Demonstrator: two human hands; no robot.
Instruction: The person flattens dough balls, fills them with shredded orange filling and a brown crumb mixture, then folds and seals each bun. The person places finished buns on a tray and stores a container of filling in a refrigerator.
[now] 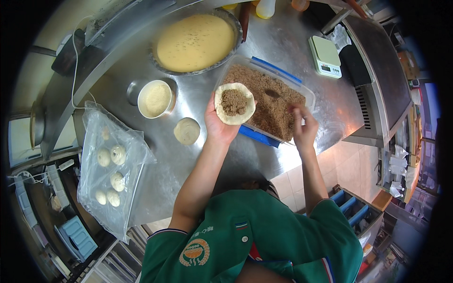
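On my left hand (221, 123) rests a round dough wrapper (251, 112) with a mound of brown crumbly filling (234, 102) in its middle. The palm cups it from below, at the near left corner of a clear plastic tub (309, 96). Brown filling of the same look covers the tub's inside. My right hand (306, 126) is closed at the tub's right side, fingertips pinched on the handle of a spoon (272, 93) whose bowl lies over the filling. Left of my left hand, a flat dough disc (187, 131) lies on the steel table.
A large basin (163, 70) of yellow batter-like mixture stands at the back. Near it is a white bowl (172, 104) of pale crumbs or powder. Clear plastic (134, 165) covers several dough balls at the left. A kitchen scale (325, 52) sits back right on the steel table (174, 179).
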